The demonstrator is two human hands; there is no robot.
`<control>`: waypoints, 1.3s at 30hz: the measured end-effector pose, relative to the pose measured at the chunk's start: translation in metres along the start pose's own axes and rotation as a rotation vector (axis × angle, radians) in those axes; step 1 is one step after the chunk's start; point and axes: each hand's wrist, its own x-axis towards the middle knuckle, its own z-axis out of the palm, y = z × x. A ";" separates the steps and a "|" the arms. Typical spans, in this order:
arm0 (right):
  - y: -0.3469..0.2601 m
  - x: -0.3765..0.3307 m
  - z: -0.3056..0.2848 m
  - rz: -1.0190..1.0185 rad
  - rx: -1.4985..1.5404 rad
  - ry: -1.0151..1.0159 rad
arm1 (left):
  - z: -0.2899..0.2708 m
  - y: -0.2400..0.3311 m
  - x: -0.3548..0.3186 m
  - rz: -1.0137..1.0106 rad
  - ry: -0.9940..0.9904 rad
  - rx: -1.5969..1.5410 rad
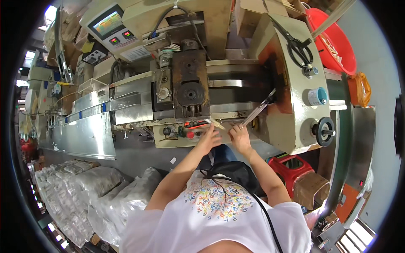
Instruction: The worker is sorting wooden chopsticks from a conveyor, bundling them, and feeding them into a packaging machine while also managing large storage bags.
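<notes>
I stand at a beige packaging machine [291, 114]. My left hand [209, 137] reaches to the machine's front edge, its fingers pinched on a thin pale stick [217, 123] below the dark sealing block [190, 90]. My right hand [239, 134] is closed on the lower end of a long clear wrapped packet [258, 110] that slants up and right into the machine's dark opening [276, 84]. The two hands are close together, a little apart.
Black scissors [297, 44] hang on the machine's right housing above a black handwheel [325, 131]. A red basin [333, 38] sits at top right. A control panel with a screen [109, 24] is at top left. Filled clear bags [84, 189] lie lower left; a red stool [291, 166] stands at right.
</notes>
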 end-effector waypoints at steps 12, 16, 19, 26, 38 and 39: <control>0.159 -0.011 0.066 1.434 0.653 0.601 | 0.033 -0.045 0.016 0.047 -0.142 -0.339; 0.164 0.003 0.071 1.485 0.766 0.649 | 0.033 -0.047 0.006 0.048 -0.262 -0.174; 0.101 0.031 0.042 1.454 0.400 0.385 | 0.013 -0.051 0.002 0.049 -0.322 -0.176; 0.084 0.020 0.025 1.337 0.487 0.512 | 0.034 -0.023 -0.014 0.383 -0.161 0.444; 0.054 0.054 0.004 1.351 0.879 -0.067 | 0.051 -0.010 0.061 0.485 -0.175 0.486; 0.052 0.056 0.004 1.389 1.020 0.048 | 0.035 -0.013 0.065 0.564 -0.167 0.538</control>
